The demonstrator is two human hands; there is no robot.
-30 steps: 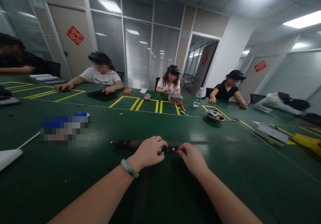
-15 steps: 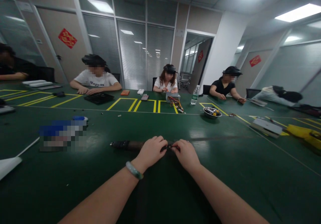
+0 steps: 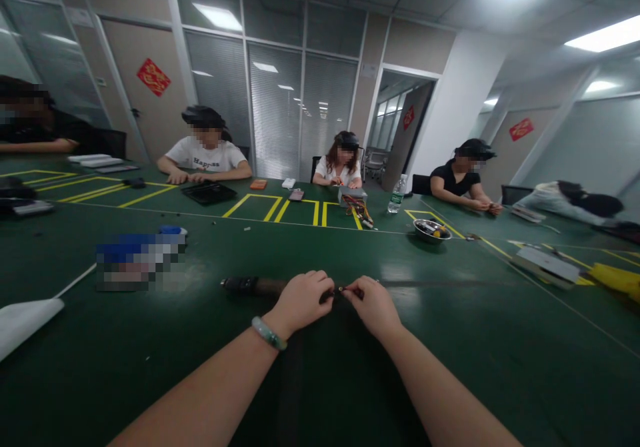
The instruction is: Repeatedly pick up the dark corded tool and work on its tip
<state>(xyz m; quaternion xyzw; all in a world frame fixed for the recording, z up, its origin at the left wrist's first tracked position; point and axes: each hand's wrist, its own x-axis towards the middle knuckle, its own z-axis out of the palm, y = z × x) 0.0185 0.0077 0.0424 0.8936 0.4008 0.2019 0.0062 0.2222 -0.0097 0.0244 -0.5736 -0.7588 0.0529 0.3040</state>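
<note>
A long dark rod-shaped tool point(image 3: 250, 285) lies across the green table point(image 3: 320, 380) in front of me. My left hand point(image 3: 303, 300), with a pale green bracelet on the wrist, is wrapped round the tool near its right end. My right hand point(image 3: 373, 303) is closed in a pinch at the tool's tip, right beside the left fingers. What it pinches is too small to name. The middle part of the tool is hidden under my left hand.
A blurred blue and white thing point(image 3: 140, 260) lies to the left, a white sheet point(image 3: 25, 320) at the far left. Further off stand a metal bowl point(image 3: 433, 231), a water bottle point(image 3: 396, 197), a grey box with wires point(image 3: 353, 200) and a black tray point(image 3: 209, 192). Several people sit round the far side.
My hands have drawn closer together at the tool's tip. The view has shifted slightly; the person in white has pulled both arms in.
</note>
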